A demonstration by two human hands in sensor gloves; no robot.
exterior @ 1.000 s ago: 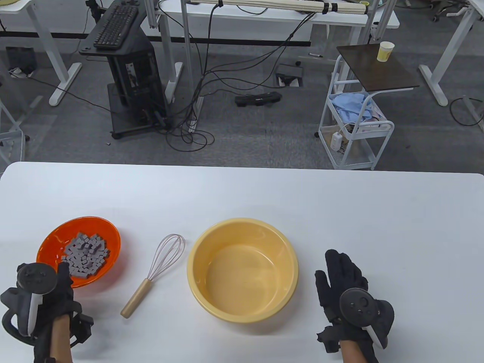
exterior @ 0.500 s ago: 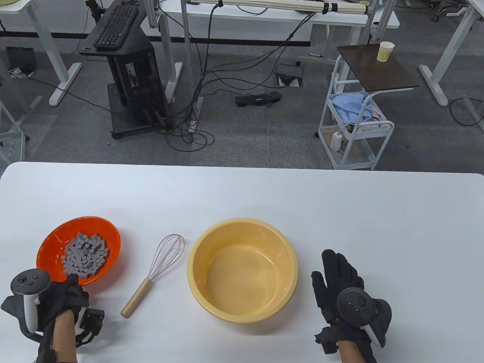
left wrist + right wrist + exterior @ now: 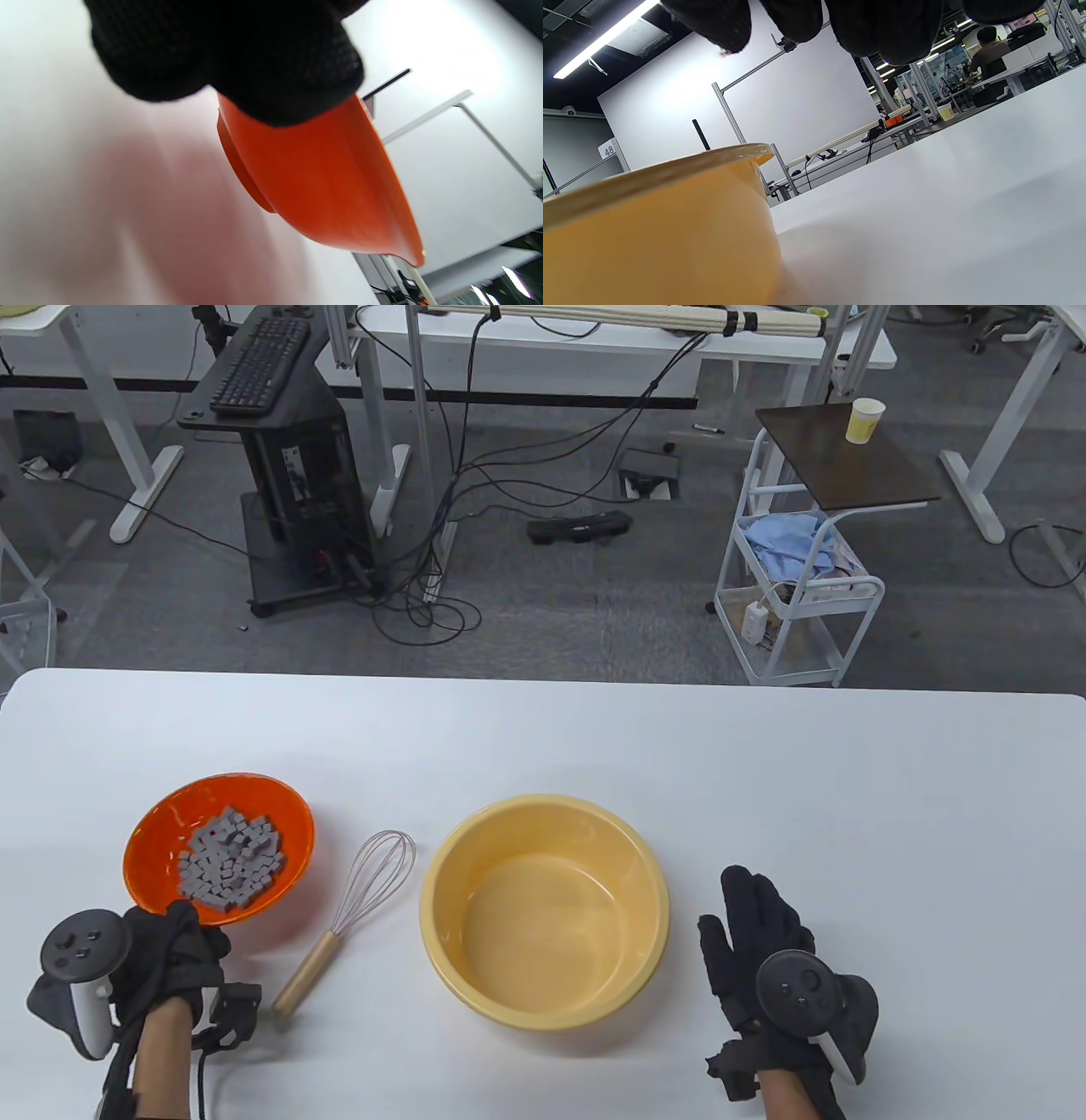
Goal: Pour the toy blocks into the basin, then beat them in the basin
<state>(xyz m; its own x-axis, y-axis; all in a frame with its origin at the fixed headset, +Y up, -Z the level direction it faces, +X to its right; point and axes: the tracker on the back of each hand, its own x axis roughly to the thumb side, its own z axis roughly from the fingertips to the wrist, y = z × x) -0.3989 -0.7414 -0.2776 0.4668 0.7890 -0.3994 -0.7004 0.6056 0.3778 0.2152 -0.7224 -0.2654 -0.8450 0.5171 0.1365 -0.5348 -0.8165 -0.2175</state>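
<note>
My left hand (image 3: 174,937) grips the near rim of the orange bowl (image 3: 161,823), which hangs lifted off the table with several grey toy blocks (image 3: 229,861) heaped inside. In the left wrist view the gloved fingers (image 3: 237,55) curl over the bowl's underside (image 3: 322,182), its base clear of the table. The empty yellow basin (image 3: 545,814) stands mid-table; its wall (image 3: 653,237) fills the right wrist view. A whisk (image 3: 344,916) with a wooden handle lies between bowl and basin. My right hand (image 3: 755,929) lies flat and open on the table right of the basin.
The white table (image 3: 764,763) stretches wide behind and to the right of the basin. Beyond its far edge are the floor with cables, a black computer stand (image 3: 288,475) and a white trolley (image 3: 797,594).
My left hand closed on the orange bowl's near rim, then lifted it and carried it up and to the right. The right hand, basin and whisk stayed put.
</note>
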